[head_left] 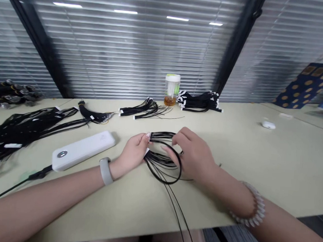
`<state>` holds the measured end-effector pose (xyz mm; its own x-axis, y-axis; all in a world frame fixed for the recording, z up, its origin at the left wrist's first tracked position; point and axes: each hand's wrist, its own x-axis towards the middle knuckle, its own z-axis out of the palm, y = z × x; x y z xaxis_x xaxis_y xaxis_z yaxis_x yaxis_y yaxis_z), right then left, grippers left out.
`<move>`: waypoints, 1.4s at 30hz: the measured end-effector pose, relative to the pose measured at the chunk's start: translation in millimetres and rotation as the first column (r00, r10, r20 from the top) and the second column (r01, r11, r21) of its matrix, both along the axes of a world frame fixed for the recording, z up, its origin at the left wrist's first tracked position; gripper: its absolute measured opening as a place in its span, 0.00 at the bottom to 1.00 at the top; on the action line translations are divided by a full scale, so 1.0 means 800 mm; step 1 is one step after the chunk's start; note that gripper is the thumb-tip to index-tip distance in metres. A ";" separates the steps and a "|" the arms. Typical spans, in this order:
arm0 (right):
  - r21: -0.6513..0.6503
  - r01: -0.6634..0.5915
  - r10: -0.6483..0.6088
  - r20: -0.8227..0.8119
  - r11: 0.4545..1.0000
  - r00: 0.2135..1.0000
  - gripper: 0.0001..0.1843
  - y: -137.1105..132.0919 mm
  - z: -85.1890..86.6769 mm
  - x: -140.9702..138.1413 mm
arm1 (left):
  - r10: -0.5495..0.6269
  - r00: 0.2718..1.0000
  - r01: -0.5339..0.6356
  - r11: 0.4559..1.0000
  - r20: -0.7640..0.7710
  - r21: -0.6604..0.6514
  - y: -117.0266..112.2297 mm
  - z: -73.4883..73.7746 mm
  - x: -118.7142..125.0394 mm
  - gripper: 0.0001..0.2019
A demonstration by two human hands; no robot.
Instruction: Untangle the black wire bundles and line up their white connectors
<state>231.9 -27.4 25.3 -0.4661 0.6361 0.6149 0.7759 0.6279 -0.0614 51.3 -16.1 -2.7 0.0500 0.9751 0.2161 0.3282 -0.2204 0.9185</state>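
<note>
A bundle of thin black cables (161, 159) with white connectors is held between my two hands above the table. My left hand (134, 151) pinches it at the white connector ends, thumb on top. My right hand (193, 154) curls round the looped part of the cables, its fingers bent and partly hidden behind a thick black loop. Two loose wire ends hang down over the table's front edge toward my lap. Left of my left hand lies a white power bank (84, 150) with a black cable plugged into it.
Black cable bundles lie at the left (21, 130), at the back middle (143, 108) and by the blinds (199, 101). A lidded clear jar (171, 90) stands at the back. A white earbud case (268, 125) and a dotted blue bag (307, 86) are on the right.
</note>
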 end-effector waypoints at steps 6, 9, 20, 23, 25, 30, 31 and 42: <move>-0.549 -0.038 0.051 0.009 0.835 0.999 0.22 -0.009 0.011 0.002 | 0.093 0.994 -0.092 0.996 0.062 -0.020 0.002 0.001 0.000 0.17; -0.709 -0.218 0.201 -0.110 0.670 0.973 0.18 -0.011 0.002 -0.005 | 0.097 0.995 -0.096 0.995 0.037 -0.023 0.003 0.000 0.000 0.17; -0.655 -0.239 0.194 -0.141 0.717 0.971 0.13 -0.003 -0.001 -0.002 | 0.088 0.996 -0.088 0.996 0.000 0.013 0.002 0.001 0.000 0.17; -0.587 -0.122 0.157 0.009 0.801 0.988 0.10 -0.002 0.008 0.004 | 0.087 0.996 -0.087 0.996 -0.010 0.015 0.003 0.001 0.000 0.17; -0.460 0.070 0.027 0.200 0.885 0.979 0.08 0.001 0.014 0.011 | 0.089 0.996 -0.089 0.996 -0.003 0.025 0.002 0.002 0.000 0.17; -0.170 0.284 -0.283 0.026 0.944 0.959 0.08 0.016 0.030 0.037 | 0.098 0.995 -0.098 0.995 -0.006 -0.012 0.002 0.001 0.001 0.18; -0.172 0.235 -0.261 -0.151 0.957 0.953 0.09 0.019 0.032 0.040 | 0.098 0.995 -0.098 0.995 -0.009 -0.017 0.002 0.001 0.001 0.18; -0.203 -0.276 -0.042 -0.868 0.940 0.495 0.17 0.028 0.036 0.042 | 0.014 0.998 -0.013 1.000 -0.054 0.005 0.003 -0.005 0.000 0.20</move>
<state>265.2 -5.2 54.0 0.1003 0.8262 0.5544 0.1607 0.5364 -0.8285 51.0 -13.5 -6.4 0.0484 0.9747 0.2181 0.3799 -0.2199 0.8985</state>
